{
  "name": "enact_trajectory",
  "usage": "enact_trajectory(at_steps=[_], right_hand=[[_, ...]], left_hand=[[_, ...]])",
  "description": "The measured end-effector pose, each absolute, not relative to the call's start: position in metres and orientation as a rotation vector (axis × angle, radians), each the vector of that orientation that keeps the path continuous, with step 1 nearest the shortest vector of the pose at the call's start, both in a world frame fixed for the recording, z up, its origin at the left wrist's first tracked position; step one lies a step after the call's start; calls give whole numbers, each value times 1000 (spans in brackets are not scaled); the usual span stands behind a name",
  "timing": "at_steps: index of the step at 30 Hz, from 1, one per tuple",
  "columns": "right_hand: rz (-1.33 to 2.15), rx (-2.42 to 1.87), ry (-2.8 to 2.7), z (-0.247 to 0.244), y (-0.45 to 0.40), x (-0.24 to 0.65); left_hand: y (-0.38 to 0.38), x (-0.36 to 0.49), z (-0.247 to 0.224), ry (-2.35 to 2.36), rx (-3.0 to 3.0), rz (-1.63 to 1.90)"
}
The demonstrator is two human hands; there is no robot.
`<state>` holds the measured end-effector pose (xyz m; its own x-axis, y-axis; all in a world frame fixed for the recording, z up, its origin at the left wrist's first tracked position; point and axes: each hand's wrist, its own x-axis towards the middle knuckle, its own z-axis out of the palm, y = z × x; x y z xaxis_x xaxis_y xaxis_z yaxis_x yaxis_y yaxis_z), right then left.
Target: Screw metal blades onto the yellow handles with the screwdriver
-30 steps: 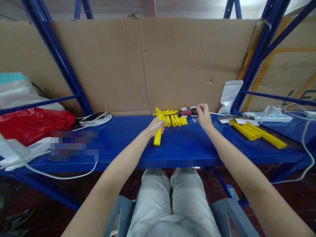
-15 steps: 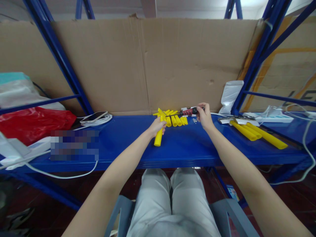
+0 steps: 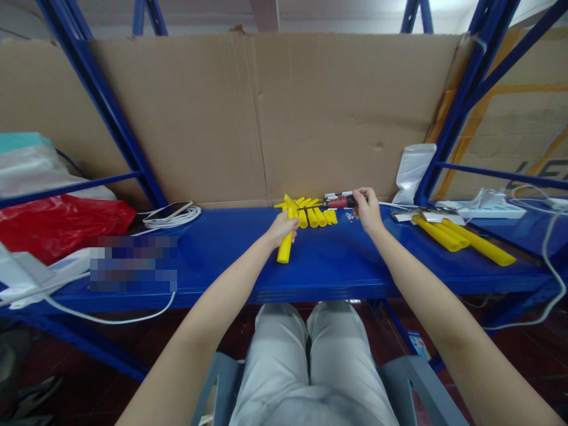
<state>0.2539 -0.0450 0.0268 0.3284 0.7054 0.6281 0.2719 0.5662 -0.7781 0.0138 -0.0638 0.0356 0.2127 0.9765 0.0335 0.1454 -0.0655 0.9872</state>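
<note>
**Right hand (image 3: 366, 210) on a screwdriver (image 3: 341, 202), left hand (image 3: 283, 229) around a yellow piece (image 3: 284, 251)**

The biggest thing I can see is the cardboard sheet (image 3: 186, 118), standing upright beyond both hands. Under them runs the blue counter (image 3: 231, 248), with blue frame posts (image 3: 106, 106) rising on either side.

Well to the left of the left hand lies a red bag (image 3: 66, 225), crumpled and shiny. Out to the right of the right hand, yellow handles (image 3: 479, 242) lie on the counter, their near ends angled toward the person, by some flat metal parts (image 3: 406, 216). A silvery pouch (image 3: 413, 174) leans upright between the right hand and the post on that side. Left of the left hand, a phone (image 3: 167, 210) sits by a loop of white cable (image 3: 186, 214).

The left hand is closed around the yellow piece, which slants over the counter with its round end toward the person. The right hand pinches the back end of the screwdriver, fingers bunched, the shaft pointing left to the piece's upper part; I can't tell whether the tip touches. Between the hands, smaller yellow pieces (image 3: 313, 219) are lined up near the cardboard. Smallest are the tiny bits (image 3: 349, 217) just left of the right hand.
</note>
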Motion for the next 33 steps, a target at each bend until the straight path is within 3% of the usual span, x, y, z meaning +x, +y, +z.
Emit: enact_trajectory(at_steps=[4,11,18,24,33], right_hand=[[295,-1067,-1281,28,-48,253],[534,-995,-1111,30,-47,247],[411,-991,-1143,25,-41,255],[564,-1010,-1138,25,-38,255],[502,-975,-1251,24,-40,254]], left_hand=[[-63,13,36,1162,1458,1004],[-66,15,37,1158,1464,995],[-65,15,35,1160,1482,993],[-64,16,35,1141,1449,1007],[-60,15,34,1151,1390,1045]])
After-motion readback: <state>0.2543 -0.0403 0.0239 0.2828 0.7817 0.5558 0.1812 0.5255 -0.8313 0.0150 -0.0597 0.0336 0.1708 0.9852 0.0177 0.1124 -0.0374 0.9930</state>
